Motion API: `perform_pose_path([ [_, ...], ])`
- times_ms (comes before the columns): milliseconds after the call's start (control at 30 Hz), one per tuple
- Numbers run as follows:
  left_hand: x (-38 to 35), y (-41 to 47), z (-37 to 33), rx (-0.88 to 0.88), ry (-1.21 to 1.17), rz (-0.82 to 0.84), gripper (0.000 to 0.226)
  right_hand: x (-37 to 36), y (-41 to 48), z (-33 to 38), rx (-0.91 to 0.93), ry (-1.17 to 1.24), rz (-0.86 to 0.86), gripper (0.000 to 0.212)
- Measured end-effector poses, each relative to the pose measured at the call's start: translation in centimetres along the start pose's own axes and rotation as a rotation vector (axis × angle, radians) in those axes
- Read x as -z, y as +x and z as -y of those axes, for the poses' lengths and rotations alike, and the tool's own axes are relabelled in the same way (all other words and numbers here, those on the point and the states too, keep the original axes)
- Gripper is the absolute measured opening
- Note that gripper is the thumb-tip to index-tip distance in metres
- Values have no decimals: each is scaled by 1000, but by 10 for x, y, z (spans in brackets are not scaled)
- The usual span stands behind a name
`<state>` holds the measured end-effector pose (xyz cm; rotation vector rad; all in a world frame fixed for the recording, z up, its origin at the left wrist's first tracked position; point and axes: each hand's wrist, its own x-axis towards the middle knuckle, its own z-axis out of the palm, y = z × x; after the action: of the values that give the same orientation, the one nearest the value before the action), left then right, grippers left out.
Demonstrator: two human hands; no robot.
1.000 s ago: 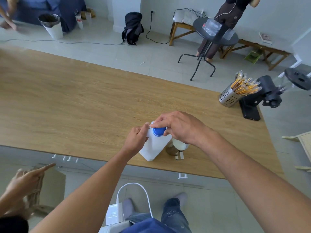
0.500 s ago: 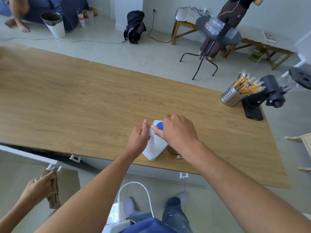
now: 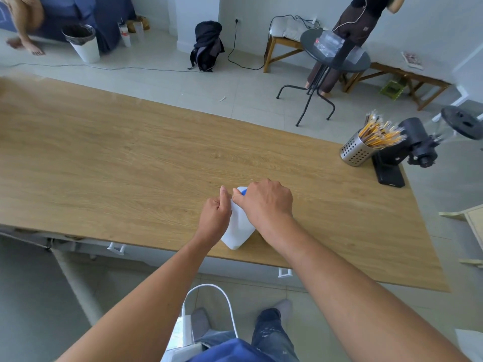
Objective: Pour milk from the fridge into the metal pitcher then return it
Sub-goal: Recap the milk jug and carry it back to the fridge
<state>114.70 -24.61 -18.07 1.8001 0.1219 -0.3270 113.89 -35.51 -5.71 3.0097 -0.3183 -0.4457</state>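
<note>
White milk jug (image 3: 239,226) stands upright nr the desk's (image 3: 104,158) front edge, right of centre. Left hand (image 3: 215,214) curled round jug's left side, gripping it. Right hand (image 3: 264,201) closed over the blue cap (image 3: 243,190) on top. Perforated metal cup w/ pencils (image 3: 356,151) nr far right corner.

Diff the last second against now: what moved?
The right hand closed down over the blue cap, now nearly covered; the metal pitcher is hidden behind that arm. The left hand still steadies the milk jug, which stays upright near the table edge.
</note>
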Motion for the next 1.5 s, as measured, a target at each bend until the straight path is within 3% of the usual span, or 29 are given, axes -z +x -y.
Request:
perform_pose_path([
  [167, 2, -4, -2, -4, -2, 24, 67, -17, -10, -36, -5, 288, -2, 79],
  [300, 2, -4, -3, -19, -1, 45, 72, -43, -20, -57, 30, 671, -73, 63],
  [400, 3, -5, -4, -36, 4, 56, 69, -62, -23, -62, 92, 815, -91, 58],
  [567, 3, -4, 0, -69, -8, 61, 74, -85, -28, -54, 177, 920, -23, 78],
  [767, 0, -4, -1, -58, -32, 59, 68, -114, -26, -50, 40, 1167, 18, 98],
  [967, 2, -6, -1, -41, -30, 92, 68, -128, -24, -48, 15, 1291, 21, 93],
  [1500, -16, -47, 2, 28, -34, 120, 67, -139, -69, -68, -15, 1349, 42, 87],
])
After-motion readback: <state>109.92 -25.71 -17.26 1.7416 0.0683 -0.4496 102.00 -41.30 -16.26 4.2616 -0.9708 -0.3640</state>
